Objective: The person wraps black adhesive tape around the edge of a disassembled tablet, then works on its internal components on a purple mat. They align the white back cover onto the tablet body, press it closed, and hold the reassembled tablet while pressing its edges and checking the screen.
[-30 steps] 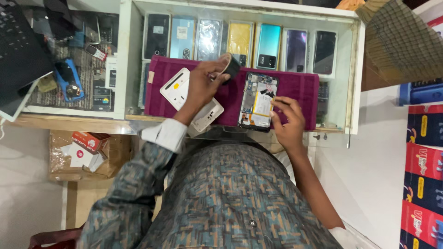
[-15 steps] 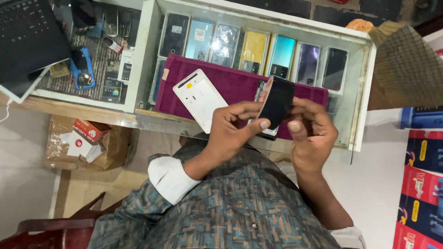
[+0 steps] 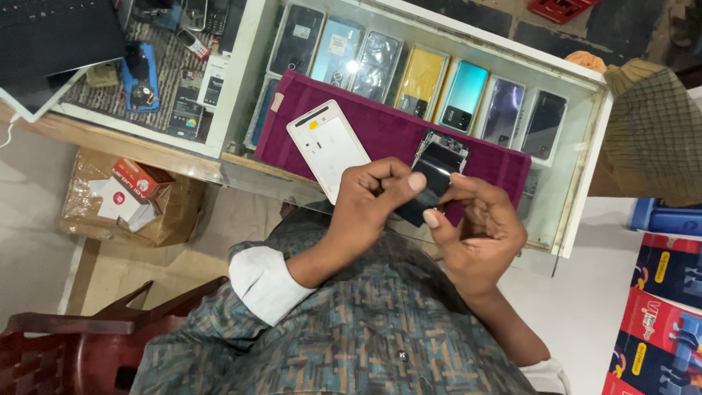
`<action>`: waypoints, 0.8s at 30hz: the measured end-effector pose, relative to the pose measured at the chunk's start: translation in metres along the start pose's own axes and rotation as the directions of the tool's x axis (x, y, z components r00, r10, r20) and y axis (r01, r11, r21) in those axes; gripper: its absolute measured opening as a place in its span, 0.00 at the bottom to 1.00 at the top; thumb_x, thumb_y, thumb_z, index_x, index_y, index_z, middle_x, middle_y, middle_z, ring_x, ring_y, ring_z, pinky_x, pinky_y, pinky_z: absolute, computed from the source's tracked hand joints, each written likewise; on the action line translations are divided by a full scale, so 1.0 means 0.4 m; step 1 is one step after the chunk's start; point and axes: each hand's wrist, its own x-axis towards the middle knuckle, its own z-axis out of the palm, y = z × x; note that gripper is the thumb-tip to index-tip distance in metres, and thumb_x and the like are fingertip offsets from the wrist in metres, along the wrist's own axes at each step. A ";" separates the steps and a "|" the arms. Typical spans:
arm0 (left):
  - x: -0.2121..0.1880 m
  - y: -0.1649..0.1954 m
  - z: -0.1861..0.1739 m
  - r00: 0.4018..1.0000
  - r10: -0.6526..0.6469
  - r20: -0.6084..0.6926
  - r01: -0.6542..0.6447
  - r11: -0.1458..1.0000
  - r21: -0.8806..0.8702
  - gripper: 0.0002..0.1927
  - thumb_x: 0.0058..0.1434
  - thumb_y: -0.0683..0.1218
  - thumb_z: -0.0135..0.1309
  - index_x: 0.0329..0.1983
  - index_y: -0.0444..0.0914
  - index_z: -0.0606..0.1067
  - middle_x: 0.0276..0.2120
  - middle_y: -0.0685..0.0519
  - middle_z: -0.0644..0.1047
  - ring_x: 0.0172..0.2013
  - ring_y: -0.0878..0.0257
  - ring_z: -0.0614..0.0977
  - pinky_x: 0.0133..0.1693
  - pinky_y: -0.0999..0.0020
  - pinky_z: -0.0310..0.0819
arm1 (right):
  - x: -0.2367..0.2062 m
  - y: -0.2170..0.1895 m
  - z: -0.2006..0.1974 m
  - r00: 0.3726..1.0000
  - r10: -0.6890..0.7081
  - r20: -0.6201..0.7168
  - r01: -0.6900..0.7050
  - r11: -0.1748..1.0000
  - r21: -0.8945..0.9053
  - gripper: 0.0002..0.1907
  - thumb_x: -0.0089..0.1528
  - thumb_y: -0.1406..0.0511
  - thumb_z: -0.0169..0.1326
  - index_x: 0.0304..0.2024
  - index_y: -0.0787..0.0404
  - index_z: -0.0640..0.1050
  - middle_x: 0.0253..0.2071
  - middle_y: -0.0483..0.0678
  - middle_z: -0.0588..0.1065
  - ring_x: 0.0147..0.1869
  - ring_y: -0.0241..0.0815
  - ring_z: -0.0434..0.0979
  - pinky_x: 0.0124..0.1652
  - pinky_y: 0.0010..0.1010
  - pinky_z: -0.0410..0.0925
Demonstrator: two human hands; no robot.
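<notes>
Black and glossy, the opened phone (image 3: 431, 179) sits pinched between both hands, lifted just above the near edge of the maroon cloth (image 3: 380, 132). I read circuit parts at its top end, so its back seems to be off. Left hand (image 3: 369, 201) grips the phone's left edge, thumb and fingers closed on it. Right hand (image 3: 479, 227) pinches the lower right side, thumb tip pressed to the dark face.

Change noted: a second ago the phone lay flat on the cloth with its open inside up, the left hand over by the white panel. Half a second ago both hands had it raised. Now it is turned dark side towards me and both hands are closer together on it. My judgement: inspection or pressing of the body is under way, off the mat.

White back panel (image 3: 327, 146) lies on the cloth, left of the phone, untouched. Beyond the cloth, a row of phone covers (image 3: 409, 84) shows under the glass counter (image 3: 578, 212). Far left of the cloth: a blue tool (image 3: 139, 77) and a laptop (image 3: 51, 36).
</notes>
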 end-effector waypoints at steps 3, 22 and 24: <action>0.006 -0.003 -0.015 0.999 -0.044 -0.010 0.044 0.999 0.018 0.18 0.72 0.51 0.55 0.29 0.35 0.78 0.23 0.61 0.75 0.26 0.77 0.70 0.29 0.77 0.61 | -0.009 0.003 0.010 1.000 0.021 0.011 -0.021 1.000 -0.012 0.27 0.63 0.76 0.63 0.63 0.69 0.71 0.47 0.50 0.78 0.50 0.35 0.79 0.51 0.22 0.71; 0.027 0.109 -0.013 0.988 -0.036 0.150 0.034 0.999 0.020 0.16 0.71 0.45 0.56 0.56 0.30 0.79 0.43 0.50 0.84 0.43 0.69 0.83 0.48 0.72 0.78 | 0.023 -0.010 0.014 0.997 -0.078 0.015 0.080 0.991 -0.104 0.34 0.63 0.79 0.61 0.69 0.66 0.64 0.47 0.53 0.77 0.52 0.38 0.79 0.56 0.25 0.71; 0.035 0.105 -0.006 0.982 -0.024 0.186 0.026 1.000 -0.007 0.16 0.69 0.44 0.58 0.56 0.30 0.78 0.44 0.50 0.83 0.42 0.69 0.82 0.47 0.71 0.79 | 0.026 -0.009 0.001 0.996 -0.088 -0.002 0.088 0.992 -0.091 0.33 0.63 0.79 0.60 0.69 0.65 0.65 0.46 0.53 0.77 0.52 0.37 0.79 0.57 0.26 0.72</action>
